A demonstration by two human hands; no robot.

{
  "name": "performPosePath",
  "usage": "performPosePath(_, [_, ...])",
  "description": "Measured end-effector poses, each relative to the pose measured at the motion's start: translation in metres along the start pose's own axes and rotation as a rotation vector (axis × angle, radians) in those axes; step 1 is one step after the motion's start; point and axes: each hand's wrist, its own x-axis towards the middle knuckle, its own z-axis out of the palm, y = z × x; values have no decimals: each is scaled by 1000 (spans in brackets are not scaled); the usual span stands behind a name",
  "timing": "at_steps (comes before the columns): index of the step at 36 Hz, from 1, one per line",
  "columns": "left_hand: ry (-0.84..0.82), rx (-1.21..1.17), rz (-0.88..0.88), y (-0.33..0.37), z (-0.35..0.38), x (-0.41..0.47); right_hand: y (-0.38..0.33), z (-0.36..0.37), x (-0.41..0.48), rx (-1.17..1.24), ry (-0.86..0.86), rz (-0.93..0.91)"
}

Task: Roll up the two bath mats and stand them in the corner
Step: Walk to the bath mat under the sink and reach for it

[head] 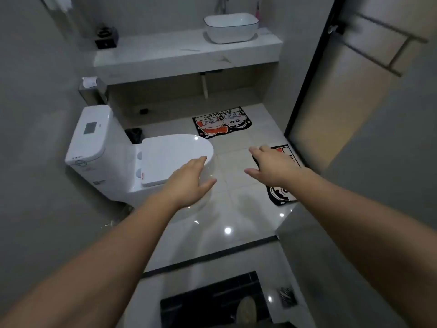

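Two black cartoon-printed bath mats lie flat on the pale tiled floor. The far mat [222, 121], reading "BATHROOM", sits under the vanity counter. The near mat [282, 194] lies by the glass door at right, and my right arm hides part of it. My left hand [189, 179] is stretched forward in the air in front of the toilet, fingers straight, holding nothing. My right hand [272, 165] reaches out above the near mat with fingers spread and nothing in it.
A white toilet [113, 152] with its lid shut stands at left. A counter [184, 55] with a white basin [230, 27] spans the back wall. A black-framed glass door [305, 91] stands at right. A dark doormat [212, 301] lies at my feet.
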Motion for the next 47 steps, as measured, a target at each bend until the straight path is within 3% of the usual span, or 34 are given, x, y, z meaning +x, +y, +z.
performPosePath(7, [-8,18,-27,-6,-4,40,16,0,36,38,-14,23])
performPosePath(25, [-86,62,85,-77,-44,231,42,-28,199,-4,49,186])
performPosePath(37, [-175,36,155,-94,-42,317,66,-28,260,29,22,278])
performPosePath(47, [-179,53,129,-91,-32,398,119,-34,334,3,10,240])
